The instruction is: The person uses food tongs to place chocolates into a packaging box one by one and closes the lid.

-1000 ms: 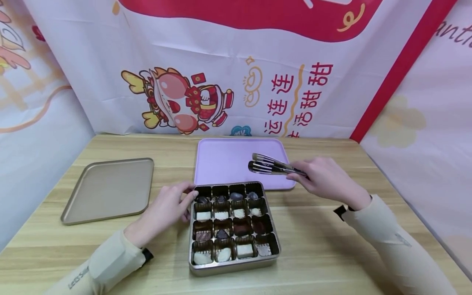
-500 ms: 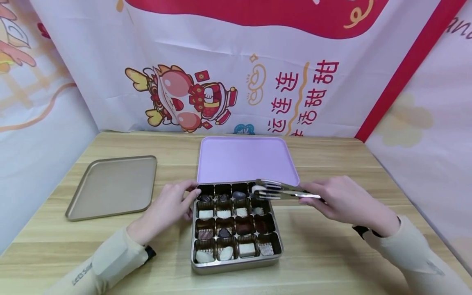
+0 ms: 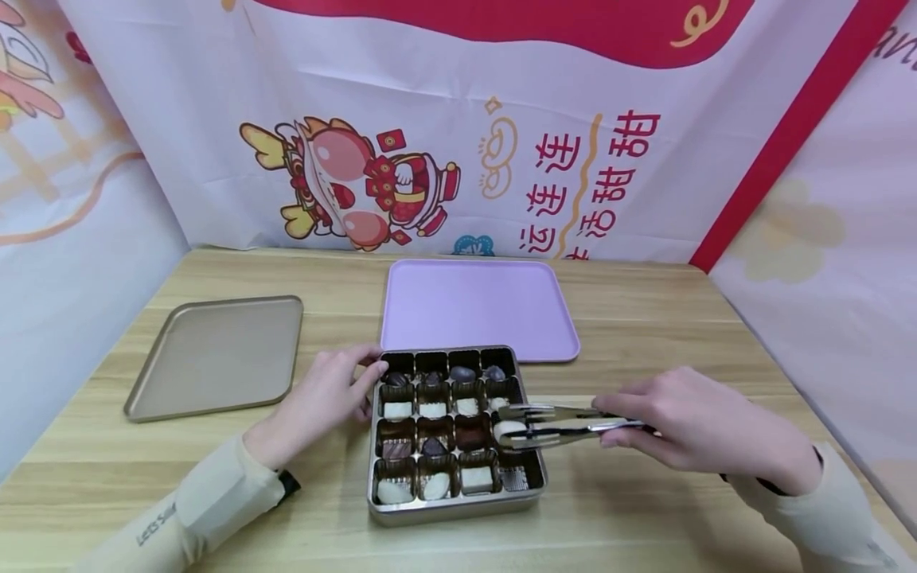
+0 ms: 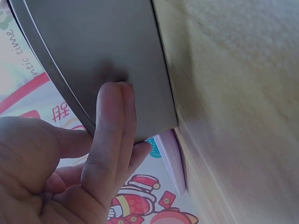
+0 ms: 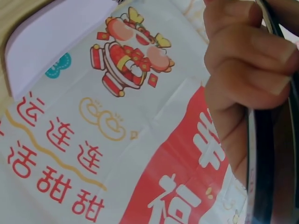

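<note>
A square metal chocolate box (image 3: pixel 458 513) stands on the table, divided into small compartments with dark and white chocolates. At its far left corner, my left hand (image 3: pixel 325 398) holds the box, thumb over the rim. In the left wrist view, two fingers (image 4: pixel 112 126) lie against the box's side. My right hand (image 3: pixel 705 422) grips serving tongs (image 3: pixel 559 430) from the right. A white chocolate (image 3: pixel 509 430) sits between the tong tips, over the right-hand compartment of the third row. How deep it sits is unclear. The right wrist view shows curled fingers (image 5: pixel 252 60) round the tongs' handle.
A lilac tray (image 3: pixel 480 306) lies behind the box, close to its far edge. To the left lies a bronze-coloured tray (image 3: pixel 222 358). A printed cloth (image 3: pixel 401 64) hangs behind the table (image 3: pixel 630 318).
My right hand has brought the tongs from over the lilac tray towards me, down to the box's right side, with the white chocolate in their tips. My left hand stays at the corner.
</note>
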`<state>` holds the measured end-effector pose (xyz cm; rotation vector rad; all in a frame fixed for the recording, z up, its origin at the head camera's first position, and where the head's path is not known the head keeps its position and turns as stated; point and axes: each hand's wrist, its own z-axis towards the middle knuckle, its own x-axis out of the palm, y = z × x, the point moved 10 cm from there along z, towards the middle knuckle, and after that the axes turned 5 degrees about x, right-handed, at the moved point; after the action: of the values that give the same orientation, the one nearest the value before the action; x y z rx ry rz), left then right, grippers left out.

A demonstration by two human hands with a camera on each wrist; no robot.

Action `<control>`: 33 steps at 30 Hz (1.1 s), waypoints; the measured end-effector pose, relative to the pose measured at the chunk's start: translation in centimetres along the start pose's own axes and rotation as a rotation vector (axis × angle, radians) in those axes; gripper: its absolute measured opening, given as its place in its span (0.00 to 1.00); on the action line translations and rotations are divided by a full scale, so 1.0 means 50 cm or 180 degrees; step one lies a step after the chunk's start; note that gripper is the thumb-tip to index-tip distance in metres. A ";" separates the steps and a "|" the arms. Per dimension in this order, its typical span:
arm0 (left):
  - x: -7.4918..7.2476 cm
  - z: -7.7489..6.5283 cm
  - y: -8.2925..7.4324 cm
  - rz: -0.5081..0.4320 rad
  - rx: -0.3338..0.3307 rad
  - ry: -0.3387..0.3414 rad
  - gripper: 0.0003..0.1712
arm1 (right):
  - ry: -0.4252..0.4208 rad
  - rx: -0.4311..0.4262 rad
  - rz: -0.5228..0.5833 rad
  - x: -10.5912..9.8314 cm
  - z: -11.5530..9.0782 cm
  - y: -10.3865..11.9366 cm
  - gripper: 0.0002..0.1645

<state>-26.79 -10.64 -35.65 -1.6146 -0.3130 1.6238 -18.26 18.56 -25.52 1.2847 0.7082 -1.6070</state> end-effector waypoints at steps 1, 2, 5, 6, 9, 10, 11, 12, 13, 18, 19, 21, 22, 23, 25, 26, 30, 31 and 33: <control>0.000 0.001 0.000 0.0003 0.0006 0.0000 0.18 | 0.0045 -0.0015 -0.0009 0.003 0.000 0.005 0.10; 0.001 0.001 -0.001 0.0001 0.0007 0.0002 0.17 | 0.0091 -0.0017 -0.0023 0.006 -0.001 0.008 0.09; 0.002 0.001 0.001 -0.0020 -0.0004 0.0011 0.17 | 0.0174 -0.0034 -0.0042 0.012 -0.001 0.015 0.11; 0.002 0.002 0.001 -0.0025 -0.0009 0.0014 0.17 | 0.0179 -0.0049 -0.0022 0.013 -0.001 0.017 0.13; 0.002 0.002 0.002 -0.0017 -0.0007 0.0011 0.17 | 0.0163 -0.0090 -0.0008 0.011 -0.003 0.022 0.15; 0.002 0.002 0.002 0.0001 -0.0002 0.0003 0.17 | 0.0168 -0.0094 -0.0014 0.011 -0.003 0.023 0.15; 0.001 0.002 0.001 0.0022 0.0010 -0.0008 0.17 | 0.0180 -0.0095 -0.0030 0.012 -0.004 0.024 0.15; 0.001 0.002 0.000 0.0044 0.0026 -0.0021 0.17 | 0.0192 -0.0097 -0.0044 0.013 -0.005 0.025 0.15; 0.000 0.002 -0.001 0.0066 0.0035 -0.0028 0.17 | 0.0208 -0.0095 -0.0068 0.014 -0.005 0.026 0.15; -0.001 0.002 -0.002 0.0103 0.0041 -0.0023 0.18 | 0.0269 -0.0063 -0.0131 0.020 -0.004 0.030 0.16; 0.000 0.002 -0.002 0.0093 0.0033 -0.0009 0.18 | 0.0276 -0.0049 -0.0133 0.020 -0.004 0.031 0.15; 0.000 0.003 -0.003 0.0103 0.0033 0.0005 0.18 | 0.0282 -0.0026 -0.0136 0.021 -0.005 0.030 0.15; 0.000 0.003 -0.004 0.0123 0.0040 0.0006 0.19 | 0.0293 -0.0018 -0.0116 0.022 -0.006 0.029 0.14; 0.000 0.003 -0.004 0.0147 0.0047 0.0006 0.19 | 0.0300 -0.0017 -0.0080 0.023 -0.006 0.028 0.13; 0.000 0.003 -0.003 0.0154 0.0040 0.0014 0.19 | 0.0324 -0.0003 0.0031 0.024 -0.006 0.022 0.12; 0.000 0.002 -0.002 0.0170 0.0041 0.0009 0.19 | 0.0330 0.0003 0.0092 0.024 -0.006 0.018 0.12; 0.002 0.001 0.002 0.0147 0.0016 0.0028 0.18 | 0.0333 0.0102 0.0254 0.020 -0.005 -0.005 0.14; 0.001 0.001 0.001 0.0160 0.0025 0.0021 0.18 | 0.0314 0.0146 0.0230 0.018 -0.005 -0.012 0.14; 0.002 0.002 0.001 0.0168 0.0035 0.0023 0.18 | 0.0274 0.0254 0.0149 0.014 -0.005 -0.029 0.14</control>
<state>-26.88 -10.57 -35.74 -1.6325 -0.2591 1.6560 -19.46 19.15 -26.42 1.4254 0.6673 -1.5634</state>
